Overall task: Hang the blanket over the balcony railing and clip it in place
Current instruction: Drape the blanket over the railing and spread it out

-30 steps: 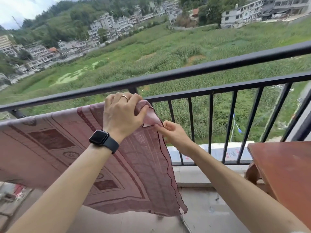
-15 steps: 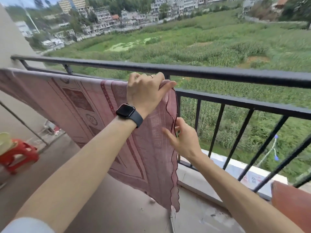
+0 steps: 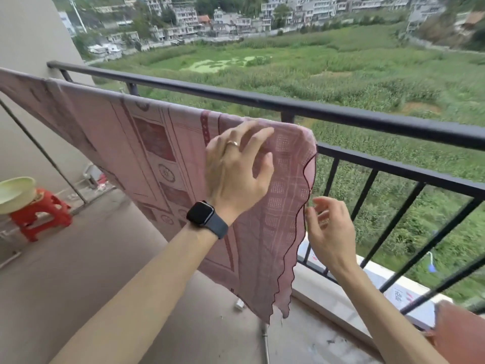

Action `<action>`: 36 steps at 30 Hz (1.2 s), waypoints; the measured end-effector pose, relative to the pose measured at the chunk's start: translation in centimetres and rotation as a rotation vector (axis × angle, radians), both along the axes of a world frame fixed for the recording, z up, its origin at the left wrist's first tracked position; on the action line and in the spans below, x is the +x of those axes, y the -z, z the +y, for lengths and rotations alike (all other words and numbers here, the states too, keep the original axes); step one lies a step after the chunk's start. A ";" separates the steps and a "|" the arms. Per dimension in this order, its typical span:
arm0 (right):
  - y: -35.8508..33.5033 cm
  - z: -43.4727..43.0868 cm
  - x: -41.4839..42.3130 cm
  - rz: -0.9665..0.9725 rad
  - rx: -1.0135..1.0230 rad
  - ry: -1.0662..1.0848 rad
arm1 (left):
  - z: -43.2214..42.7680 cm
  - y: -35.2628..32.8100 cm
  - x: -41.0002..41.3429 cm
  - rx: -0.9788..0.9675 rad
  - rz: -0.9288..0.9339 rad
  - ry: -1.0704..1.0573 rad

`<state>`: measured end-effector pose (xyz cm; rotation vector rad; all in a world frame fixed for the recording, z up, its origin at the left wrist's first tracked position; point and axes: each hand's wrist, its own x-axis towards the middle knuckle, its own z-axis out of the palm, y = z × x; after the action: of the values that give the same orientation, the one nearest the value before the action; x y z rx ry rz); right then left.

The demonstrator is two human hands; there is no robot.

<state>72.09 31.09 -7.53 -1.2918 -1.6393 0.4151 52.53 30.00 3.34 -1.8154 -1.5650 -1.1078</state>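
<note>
a concrete balcony floor (image 3: 78, 271) runs along a black metal railing (image 3: 341, 112), with a green field (image 3: 367, 74) beyond. the pink patterned blanket (image 3: 131, 132), thin with a scalloped dark edge, drapes over a bar just below the top rail. half a second ago the left hand (image 3: 236, 174) gripped its top corner; now its fingers are spread over the cloth, blurred. the right hand (image 3: 330, 227) hangs relaxed just beside the edge, holding nothing. a red plastic stool (image 3: 39, 214) bears a pale basin (image 3: 15, 190).
</note>
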 end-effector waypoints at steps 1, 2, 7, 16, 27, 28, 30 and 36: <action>0.4 -1.2 -0.8 0.003 0.012 -0.022 | -1.5 2.2 -2.0 -0.097 -0.044 -0.039; 1.0 -2.4 -1.9 -0.009 0.022 -0.058 | -3.0 4.7 -4.2 -0.222 -0.096 -0.077; 4.2 -7.6 -11.4 -0.236 -0.041 -0.300 | -10.7 15.0 -14.9 -0.874 -0.200 -0.263; 8.1 -12.8 -32.0 -0.472 -0.129 -0.784 | -22.4 19.8 -32.1 -1.038 -0.395 -0.522; 7.3 -6.0 -58.1 -0.551 -0.009 -1.006 | -22.4 19.0 -55.7 -0.909 -0.484 -0.751; 7.0 -4.9 -60.7 -0.547 0.004 -1.017 | -21.5 18.5 -58.3 -0.890 -0.473 -0.766; 6.1 -2.5 -66.1 -0.542 0.033 -1.027 | -19.5 17.2 -63.6 -0.858 -0.473 -0.793; 3.0 3.9 -81.6 -0.546 0.153 -1.049 | -14.3 13.8 -77.6 -0.791 -0.454 -0.852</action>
<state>-9.53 34.96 -10.48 -0.3255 -2.6994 0.5534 -25.10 15.66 -10.42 -0.9988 -2.9472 -0.5031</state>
